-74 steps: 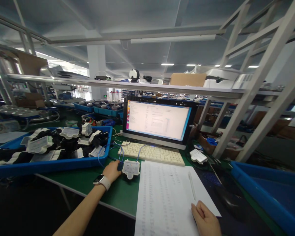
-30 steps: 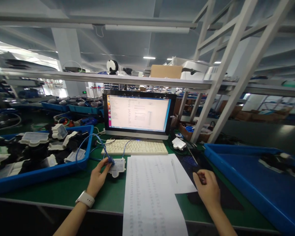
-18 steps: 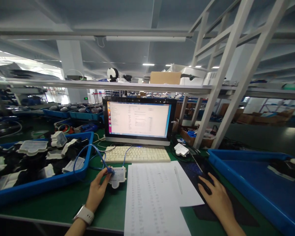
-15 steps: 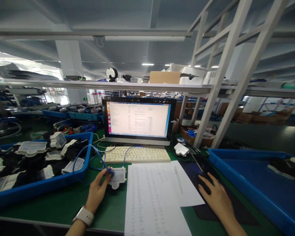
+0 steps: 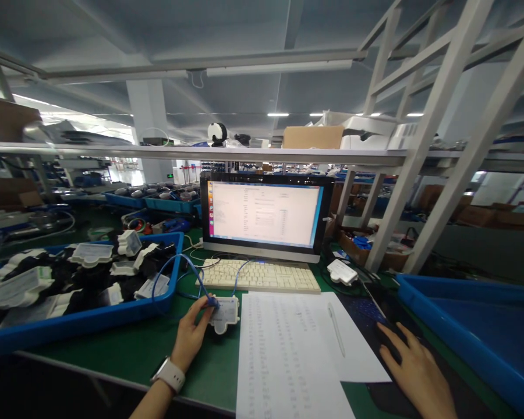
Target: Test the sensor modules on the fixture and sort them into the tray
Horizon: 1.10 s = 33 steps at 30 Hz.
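Observation:
My left hand [image 5: 193,333], a white watch on its wrist, pinches the plug of a blue cable [image 5: 187,269] at the left side of a small white device [image 5: 226,313] lying on the green bench. My right hand [image 5: 413,366] lies curved over a dark mouse [image 5: 386,344] on a dark mat at the right. Between the hands lie printed sheets of paper [image 5: 288,355] with a pen [image 5: 335,321] on them. Behind them stand a cream keyboard [image 5: 259,276] and a lit monitor [image 5: 265,214].
A blue tray [image 5: 82,314] at the left holds several white and black devices. Another blue tray [image 5: 471,343] stands at the right. A further white device [image 5: 342,271] lies beside the keyboard. White slanted frame posts [image 5: 423,145] and a shelf [image 5: 201,152] rise behind.
My right hand went from the paper's edge to the mouse on the mat. My left hand stayed at the cable plug on the white device. The view drifted a little.

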Motion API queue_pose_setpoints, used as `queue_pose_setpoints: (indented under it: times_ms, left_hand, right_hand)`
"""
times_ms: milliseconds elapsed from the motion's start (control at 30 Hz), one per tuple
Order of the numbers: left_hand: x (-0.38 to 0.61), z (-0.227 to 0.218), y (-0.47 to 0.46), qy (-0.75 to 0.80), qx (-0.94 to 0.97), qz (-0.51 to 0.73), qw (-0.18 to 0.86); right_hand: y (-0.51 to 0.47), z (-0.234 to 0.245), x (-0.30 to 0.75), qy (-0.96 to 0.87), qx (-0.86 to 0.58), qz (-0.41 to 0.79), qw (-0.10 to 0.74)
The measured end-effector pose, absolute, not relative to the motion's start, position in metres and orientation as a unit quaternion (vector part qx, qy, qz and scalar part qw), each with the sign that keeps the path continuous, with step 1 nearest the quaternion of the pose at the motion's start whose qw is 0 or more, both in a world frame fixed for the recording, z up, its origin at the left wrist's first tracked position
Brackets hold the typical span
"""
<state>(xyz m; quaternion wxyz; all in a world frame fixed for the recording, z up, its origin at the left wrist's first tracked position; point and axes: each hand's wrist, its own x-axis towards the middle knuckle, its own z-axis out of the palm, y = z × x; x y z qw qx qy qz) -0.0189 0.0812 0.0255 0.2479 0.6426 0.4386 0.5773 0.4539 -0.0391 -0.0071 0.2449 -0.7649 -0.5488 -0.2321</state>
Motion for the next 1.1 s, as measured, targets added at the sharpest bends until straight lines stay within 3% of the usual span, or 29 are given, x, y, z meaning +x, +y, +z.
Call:
queue_pose_setpoints:
  times_ms: [1100]
  left_hand:
    - [-0.0169, 0.0238, 0.0820, 0.420, 0.650, 0.586, 0.240]
  right_hand:
    - [-0.0359, -0.0145, 0.4623, -0.566, -0.752, -0.243, 0.234]
